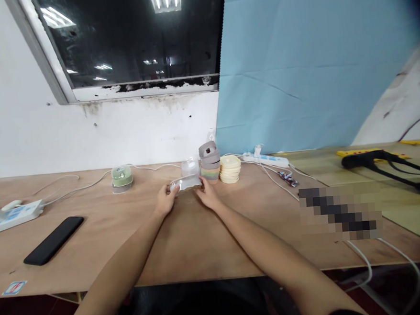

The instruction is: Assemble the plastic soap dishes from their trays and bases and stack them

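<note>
Head view. Left hand (167, 200): fingers closed on the left end of a clear plastic piece (186, 182). Right hand (209, 195): fingers closed on its right end. Clear plastic piece: one, transparent, held between the two hands over the middle of the brown table (197, 240); whether it touches the tabletop cannot be told. Clear plastic stack (189, 166): just behind the piece. Stack of bowl-like pieces (209, 160): grey above, mixed colours below, near the right hand. Pale yellow stack (230, 169): just right of it. Green piece (121, 173): atop a grey one (122, 188), well left of the hands. Black phone (53, 240): lying flat, left. White power strip (267, 160): far side, right.
</note>
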